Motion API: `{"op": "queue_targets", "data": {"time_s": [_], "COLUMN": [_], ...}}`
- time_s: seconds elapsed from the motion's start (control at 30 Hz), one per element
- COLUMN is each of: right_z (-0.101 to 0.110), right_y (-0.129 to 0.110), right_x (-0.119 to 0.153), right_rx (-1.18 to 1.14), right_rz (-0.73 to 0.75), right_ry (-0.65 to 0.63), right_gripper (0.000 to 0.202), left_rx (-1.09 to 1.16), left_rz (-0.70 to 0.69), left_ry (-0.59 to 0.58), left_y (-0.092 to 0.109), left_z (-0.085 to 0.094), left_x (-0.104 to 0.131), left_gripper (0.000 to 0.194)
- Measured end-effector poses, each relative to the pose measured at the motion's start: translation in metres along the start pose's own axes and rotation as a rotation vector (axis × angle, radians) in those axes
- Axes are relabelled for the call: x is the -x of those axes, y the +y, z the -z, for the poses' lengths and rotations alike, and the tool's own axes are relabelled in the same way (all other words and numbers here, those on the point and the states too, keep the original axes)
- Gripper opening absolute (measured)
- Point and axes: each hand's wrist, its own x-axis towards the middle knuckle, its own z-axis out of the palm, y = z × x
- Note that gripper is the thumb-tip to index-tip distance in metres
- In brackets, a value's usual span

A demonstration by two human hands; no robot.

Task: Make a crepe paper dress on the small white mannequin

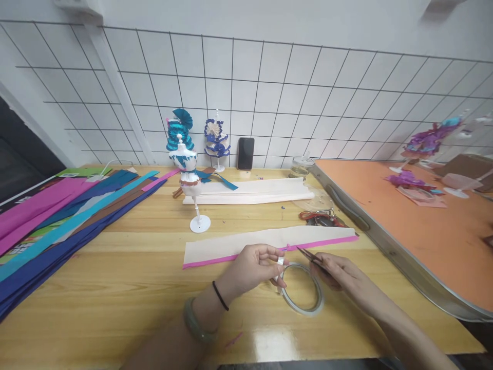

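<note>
My left hand point(254, 270) pinches a small white piece of tape point(281, 261) between thumb and fingers. A roll of white tape point(318, 303) is close to those fingertips, tilted over the table; whether they also touch it is unclear. In my right hand point(341, 272) is a dark, pointed, two-pronged metal tool point(309, 255), scissors or tweezers, its tips slightly apart and aimed toward my left hand. Behind both hands lies a long cream strip point(231, 246) with a pink edge point(331, 243). A small pink bit point(288, 247) sits on that edge.
A bare white dress form point(188, 174) stands behind the strip, with decorated forms point(217, 139) and a phone point(246, 153) at the wall. Coloured paper strips point(88, 216) cover the left side. More cream strips point(250, 191) and red-corded items point(319, 217) lie behind. An orange surface point(408, 221) adjoins right.
</note>
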Motion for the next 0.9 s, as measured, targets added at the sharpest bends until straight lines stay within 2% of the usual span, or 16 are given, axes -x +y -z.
{"op": "queue_targets", "data": {"time_s": [0.1, 0.27, 0.53, 0.73, 0.9], "right_z": [-0.007, -0.023, -0.025, -0.027, -0.026], "right_y": [-0.007, -0.014, -0.02, -0.022, -0.01], "right_x": [-0.009, -0.029, -0.041, -0.044, -0.052], "right_rx": [-0.042, -0.112, -0.209, -0.276, -0.411], "right_rz": [0.027, 0.029, 0.038, -0.093, -0.114], "right_ry": [0.069, 0.071, 0.104, 0.122, 0.044], "right_gripper": [0.04, 0.035, 0.028, 0.029, 0.033], "left_rx": [-0.019, -0.01, -0.022, 0.049, 0.052], "left_rz": [0.004, 0.012, 0.023, 0.095, 0.125], "left_ry": [-0.006, -0.034, -0.043, 0.068, 0.09], "left_y": [-0.001, -0.001, 0.0, 0.007, 0.007], "left_z": [0.0, 0.0, 0.001, 0.002, 0.006], "left_x": [-0.001, 0.0, -0.001, -0.002, -0.003], "left_gripper": [0.043, 0.043, 0.039, 0.046, 0.044]}}
